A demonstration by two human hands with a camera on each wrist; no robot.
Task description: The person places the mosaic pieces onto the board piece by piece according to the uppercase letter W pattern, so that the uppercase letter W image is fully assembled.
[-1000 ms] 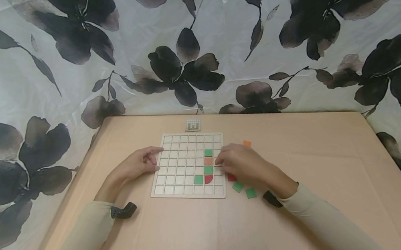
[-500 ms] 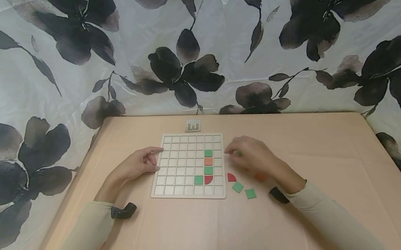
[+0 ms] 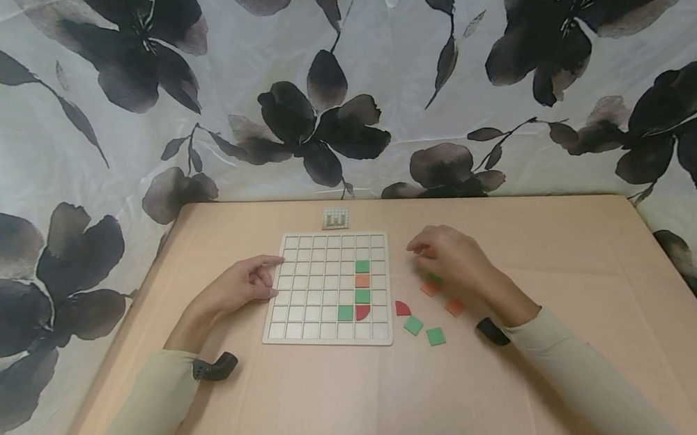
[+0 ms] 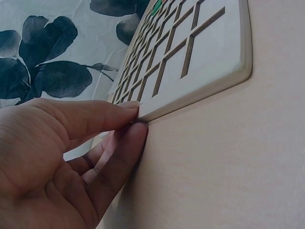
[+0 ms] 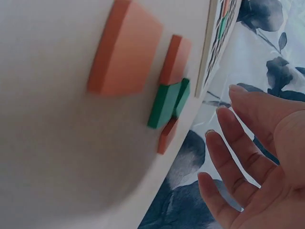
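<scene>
Left hand (image 3: 238,284): fingertips touching the grid board's (image 3: 315,284) left edge, thumb and forefinger apart.
Right hand (image 3: 453,255): fingers parted, nothing held, near orange tiles (image 3: 455,308).
Grid board: flat on the surface (image 3: 330,405).

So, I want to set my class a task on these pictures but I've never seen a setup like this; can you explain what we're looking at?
There is no machine, just a person's bare hands. The wide picture comes from a camera worn on the head; the other two come from cameras on each wrist. On the table lies a white gridded board with five colored pieces on it. Loose green, orange and red pieces lie to its right, and a small gridded item sits behind it. The left hand touches the board's left edge. The right hand is above the loose pieces; its visible fingers hold nothing.
</scene>
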